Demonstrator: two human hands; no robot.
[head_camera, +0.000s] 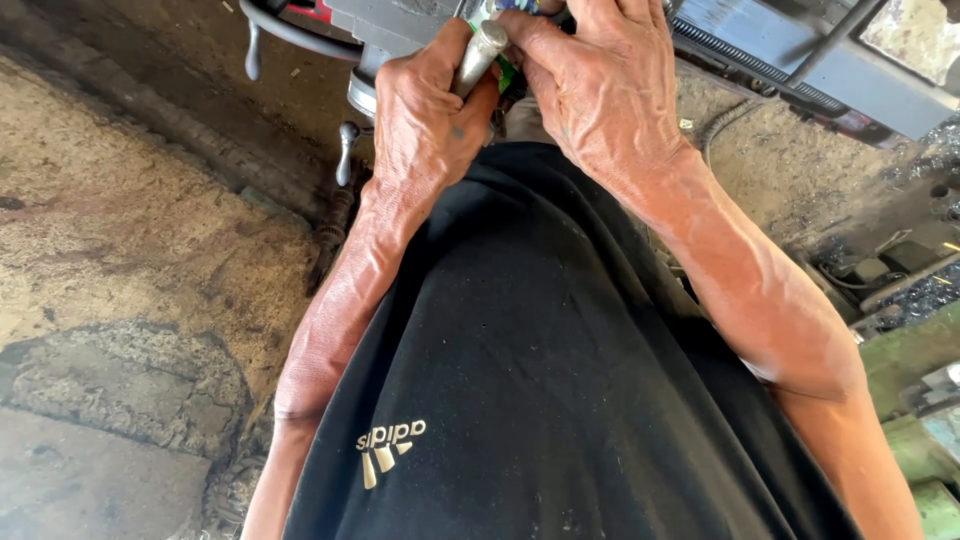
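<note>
We look down over a black shirt (540, 370) at two bare hands raised together near the top edge. Our left hand (425, 125) has its fingers wrapped tight round a smooth, dull metal rod (480, 55), a plain cylinder with a flat end, tilted up to the right. Our right hand (590, 85) sits just beside it, touching the rod's top end, fingers curled close together; we cannot tell whether they actually pinch anything, since the tips run out of view. A scrap of something green (508, 72) shows between the hands, too hidden to name. Behind the hands we see a grey machine body (400, 20) with a round steel collar (362, 95) under it, and two small metal levers (346, 150) with knob ends at its left. A ribbed grey hose (725, 120) curls on the right. The floor (130, 260) is rough, cracked concrete, stained brown and dusty, with a darker oily strip by the machine. At far right we see green-painted metal parts (915, 360), chipped and grimy, with dark metal swarf (930, 295) heaped next to them.
</note>
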